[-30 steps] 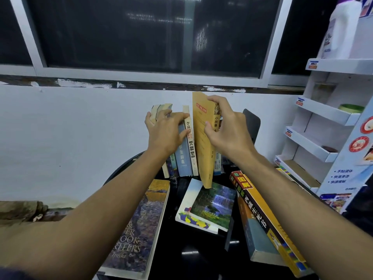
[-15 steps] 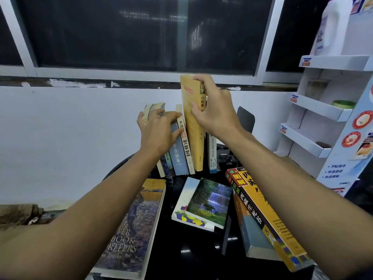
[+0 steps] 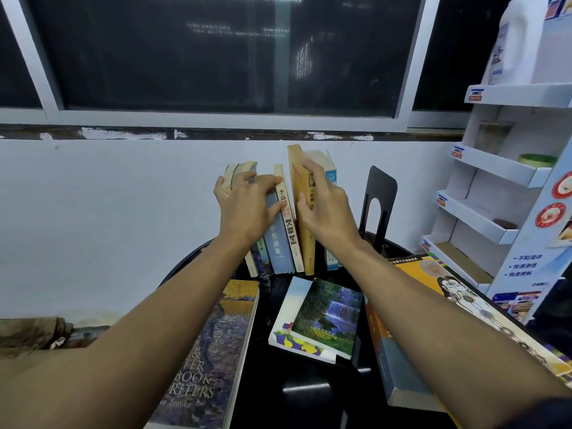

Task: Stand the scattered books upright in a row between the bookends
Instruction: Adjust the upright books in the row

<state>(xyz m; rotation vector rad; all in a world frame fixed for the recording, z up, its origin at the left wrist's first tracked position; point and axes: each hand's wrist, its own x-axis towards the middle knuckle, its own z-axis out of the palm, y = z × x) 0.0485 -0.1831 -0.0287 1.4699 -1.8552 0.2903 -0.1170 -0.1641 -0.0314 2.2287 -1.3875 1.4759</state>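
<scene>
Several books stand in a row (image 3: 280, 243) at the back of a black round table (image 3: 309, 394). My left hand (image 3: 247, 209) clasps the leaning books at the row's left end, thumb on their outer side and fingers spread over the spines. My right hand (image 3: 325, 209) grips the tall yellow book (image 3: 295, 178), which stands in the row beside a white book with a blue label (image 3: 330, 176). A black metal bookend (image 3: 379, 205) stands upright just right of the row, with a gap between. I cannot see a left bookend.
Lying flat on the table are a large book with a painted cover (image 3: 216, 351) at left, a waterfall-cover book (image 3: 328, 317) on a white one in the middle, and a thick orange book (image 3: 433, 286) over a blue-grey one at right. White cardboard shelves (image 3: 495, 168) stand at far right.
The yellow book came down from its tilted, raised position into the row and now stands on the table. My right hand slid lower on its spine. My left hand kept holding the left books.
</scene>
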